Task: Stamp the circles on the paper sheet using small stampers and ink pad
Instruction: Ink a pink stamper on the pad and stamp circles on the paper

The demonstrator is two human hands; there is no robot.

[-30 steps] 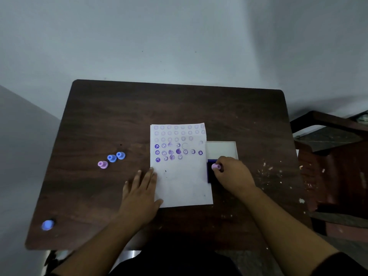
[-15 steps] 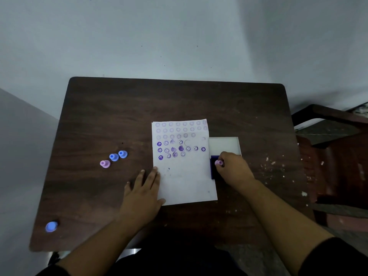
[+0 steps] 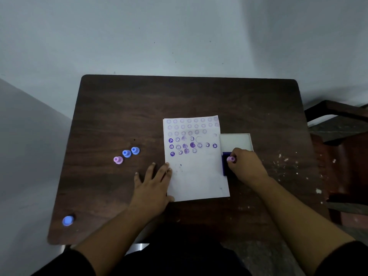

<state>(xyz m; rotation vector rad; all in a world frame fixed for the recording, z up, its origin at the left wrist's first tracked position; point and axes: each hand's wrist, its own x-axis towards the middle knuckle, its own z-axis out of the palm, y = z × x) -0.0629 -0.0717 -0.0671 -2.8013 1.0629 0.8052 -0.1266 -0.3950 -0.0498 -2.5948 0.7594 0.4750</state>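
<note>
A white paper sheet [image 3: 197, 176] with rows of printed circles lies in the middle of the dark wooden table [image 3: 139, 100]; several circles in its middle rows carry purple stamps. My left hand [image 3: 153, 182] rests flat with spread fingers on the sheet's left edge. My right hand [image 3: 246, 166] pinches a small pink stamper [image 3: 231, 159] and holds it down on the dark purple ink pad [image 3: 225, 166], which sits just right of the sheet. The pad's white lid [image 3: 236, 141] lies open behind it. My hand hides most of the pad.
Two blue stampers [image 3: 135, 150] [image 3: 126, 153] and a pink stamper [image 3: 118, 159] stand in a row left of the sheet. Another blue stamper [image 3: 68, 220] sits at the table's near left corner. A wooden chair [image 3: 342, 148] stands to the right; a wall is behind.
The view has shifted slightly. My right hand stays on the ink pad with the pink stamper, and my left hand stays on the sheet.
</note>
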